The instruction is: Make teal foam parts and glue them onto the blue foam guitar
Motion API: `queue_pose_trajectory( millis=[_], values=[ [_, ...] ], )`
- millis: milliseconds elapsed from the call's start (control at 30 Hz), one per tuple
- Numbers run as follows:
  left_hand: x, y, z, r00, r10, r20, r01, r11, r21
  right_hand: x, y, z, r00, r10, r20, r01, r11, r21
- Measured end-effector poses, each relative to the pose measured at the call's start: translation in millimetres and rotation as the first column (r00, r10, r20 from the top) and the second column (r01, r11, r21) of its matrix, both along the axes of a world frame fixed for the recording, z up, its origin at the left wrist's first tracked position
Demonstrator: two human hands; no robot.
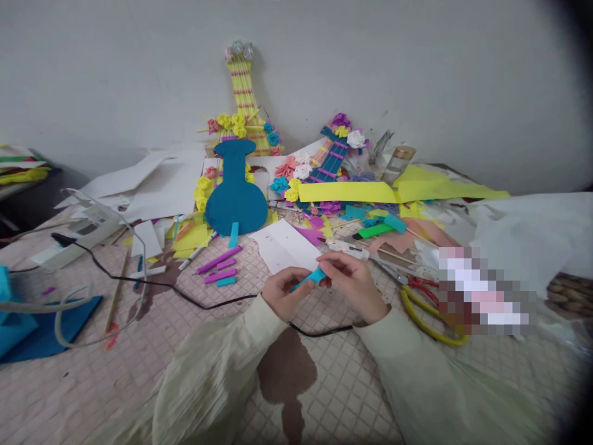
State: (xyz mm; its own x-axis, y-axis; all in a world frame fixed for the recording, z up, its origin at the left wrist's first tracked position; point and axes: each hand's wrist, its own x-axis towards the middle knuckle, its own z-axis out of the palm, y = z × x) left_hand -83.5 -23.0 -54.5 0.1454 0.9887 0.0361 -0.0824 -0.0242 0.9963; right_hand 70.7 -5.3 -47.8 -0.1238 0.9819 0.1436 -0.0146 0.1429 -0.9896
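Note:
My left hand (290, 292) and my right hand (351, 285) meet above the table, both closed on one small light-blue paper strip (315, 275). The fingertips of both hands pinch it, and part of it is hidden by the fingers. Just behind the hands lies a sheet of white paper (287, 246). To the left are purple folded strips (220, 261) and a small blue strip (227, 282). A dark-blue guitar-shaped cutout (237, 201) leans upright further back, with a light-blue strip (234, 235) at its lower edge.
Scissors with yellow and red handles (428, 318) lie right of my right hand. A black cable (185, 295) runs under my forearms. A power strip (76, 238) sits at the left. Yellow paper (352, 191), a glass jar (399, 162) and decorated paper instruments (243, 93) stand at the back.

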Motion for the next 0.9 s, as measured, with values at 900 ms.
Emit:
queue_pose_trajectory(
  millis=[900],
  values=[
    [0.1, -9.0, -1.5, 0.948, 0.016, -0.318, 0.058, 0.973, 0.224, 2.0, -2.3, 7.9, 0.972, 0.158, 0.173, -0.162, 0.987, 0.007]
  ],
)
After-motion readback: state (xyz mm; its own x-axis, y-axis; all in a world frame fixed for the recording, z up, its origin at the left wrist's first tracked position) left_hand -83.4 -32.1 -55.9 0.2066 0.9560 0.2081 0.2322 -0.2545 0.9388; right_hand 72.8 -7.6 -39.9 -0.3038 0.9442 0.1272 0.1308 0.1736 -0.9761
